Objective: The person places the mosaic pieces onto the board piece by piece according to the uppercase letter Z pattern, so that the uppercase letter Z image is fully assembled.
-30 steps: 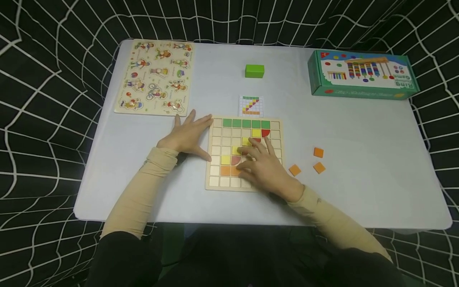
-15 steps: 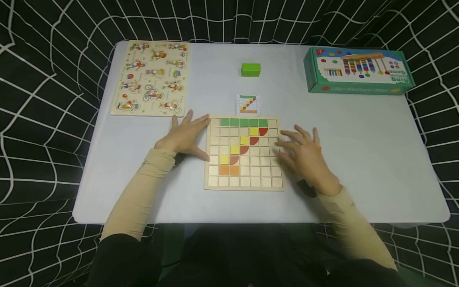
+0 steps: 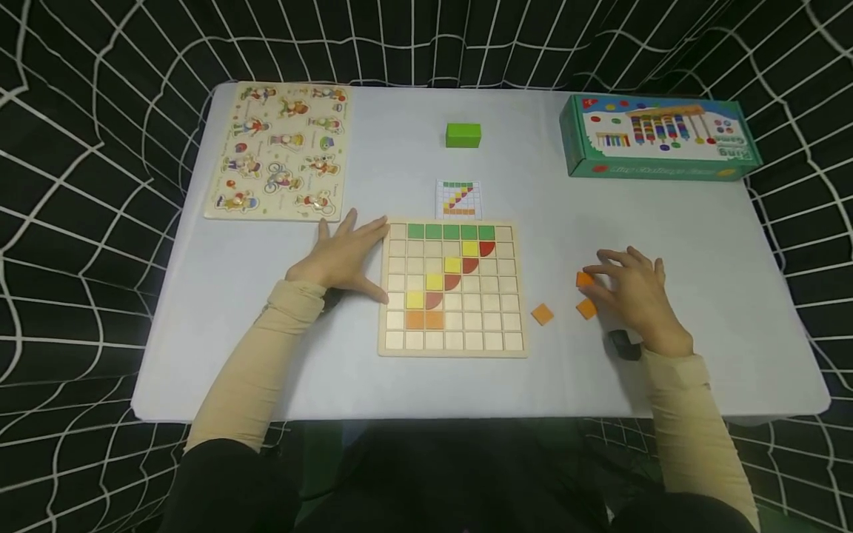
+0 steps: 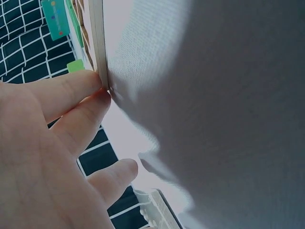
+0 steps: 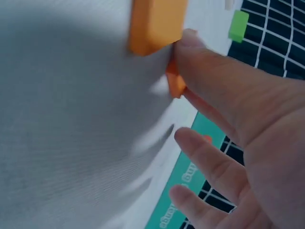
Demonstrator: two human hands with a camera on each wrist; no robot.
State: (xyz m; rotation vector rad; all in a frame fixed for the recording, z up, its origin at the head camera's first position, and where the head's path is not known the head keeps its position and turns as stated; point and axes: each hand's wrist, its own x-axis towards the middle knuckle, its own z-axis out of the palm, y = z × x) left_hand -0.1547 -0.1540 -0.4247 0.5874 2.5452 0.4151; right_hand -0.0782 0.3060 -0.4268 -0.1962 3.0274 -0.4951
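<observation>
My left hand (image 3: 340,255) lies spread at the left side of the wooden grid board (image 3: 472,340), its thumb and index fingertips touching the edge. In the left wrist view the fingers (image 4: 81,119) meet the board's side (image 4: 97,43). The board carries a green row, a diagonal of yellow squares and red quarter-circles, and two orange squares. To its right, my right hand (image 3: 636,296) pinches an orange square tile (image 5: 175,82) on the table between thumb and index finger. Another orange tile (image 3: 586,309) lies close by the thumb, and a further tile (image 3: 543,314) sits nearer the board.
A pattern card (image 3: 458,200) lies above the board, with a green block (image 3: 463,135) behind it. The peg picture puzzle (image 3: 280,152) is at the back left. At the back right stands a green game box (image 3: 660,138). White netting surrounds the table (image 3: 720,333).
My right hand has left the board and moved right to the loose orange tiles, where it now pinches one. The left hand keeps its place at the board's edge.
</observation>
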